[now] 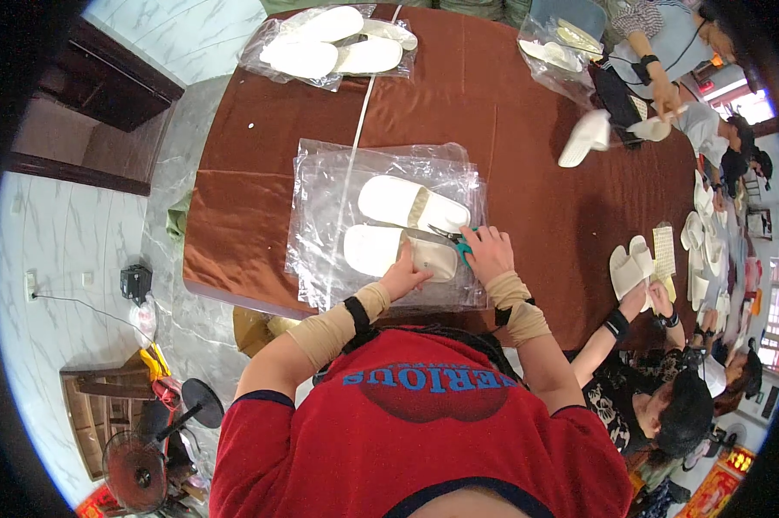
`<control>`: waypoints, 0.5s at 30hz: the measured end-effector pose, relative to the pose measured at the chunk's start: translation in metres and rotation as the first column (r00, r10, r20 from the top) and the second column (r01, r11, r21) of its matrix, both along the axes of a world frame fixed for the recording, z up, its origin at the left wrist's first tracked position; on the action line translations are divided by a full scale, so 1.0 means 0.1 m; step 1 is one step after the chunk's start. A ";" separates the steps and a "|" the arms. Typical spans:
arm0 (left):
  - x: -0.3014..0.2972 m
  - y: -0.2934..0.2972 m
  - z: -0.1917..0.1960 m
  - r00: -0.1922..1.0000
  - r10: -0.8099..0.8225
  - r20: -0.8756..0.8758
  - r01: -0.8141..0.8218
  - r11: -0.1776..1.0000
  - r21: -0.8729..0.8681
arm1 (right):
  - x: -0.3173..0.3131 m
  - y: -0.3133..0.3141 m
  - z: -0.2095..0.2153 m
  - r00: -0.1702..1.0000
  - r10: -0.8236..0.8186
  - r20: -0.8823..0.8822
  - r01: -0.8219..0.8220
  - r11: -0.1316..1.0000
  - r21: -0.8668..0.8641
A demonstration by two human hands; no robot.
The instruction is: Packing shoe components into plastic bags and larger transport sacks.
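Head view: the left hand (404, 278) presses, fingers together, on the near white slipper (381, 249). The right hand (488, 250) is closed around green-handled scissors (452, 237) at that slipper's strap. Both slippers lie on clear plastic bags (320, 216) spread over the brown table (536, 198). Farther off, a bagged slipper pack (329, 43) sits at the table's far edge.

Left hand (404, 278) presses flat on the nearer white slipper (389, 250), which lies on a stack of clear plastic bags (320, 207) — second slipper (411, 204) just beyond it. Right hand (488, 252) grips green-handled scissors (452, 237), blades at the nearer slipper's strap. Brown table (545, 198) beneath — co-workers handle slippers at right.
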State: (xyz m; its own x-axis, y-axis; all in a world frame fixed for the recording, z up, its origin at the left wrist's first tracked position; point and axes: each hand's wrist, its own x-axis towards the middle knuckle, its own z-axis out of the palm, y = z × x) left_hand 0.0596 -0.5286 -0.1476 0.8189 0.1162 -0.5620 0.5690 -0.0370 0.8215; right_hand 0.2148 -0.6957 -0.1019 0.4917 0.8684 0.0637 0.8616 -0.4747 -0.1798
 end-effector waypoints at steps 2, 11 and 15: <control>0.02 -0.02 0.06 0.999 0.004 -0.035 -0.005 0.999 -0.036 | 0.00 0.00 0.00 0.999 0.017 0.034 -0.016 0.999 -0.032; -0.02 -0.02 0.11 1.000 0.001 0.011 -0.002 0.998 0.068 | -0.06 0.16 -0.07 0.971 0.108 0.213 -0.092 0.992 -0.083; -0.05 -0.02 0.05 0.998 -0.034 0.058 0.029 0.997 0.072 | -0.07 0.21 -0.14 0.966 0.124 0.225 -0.112 0.992 -0.062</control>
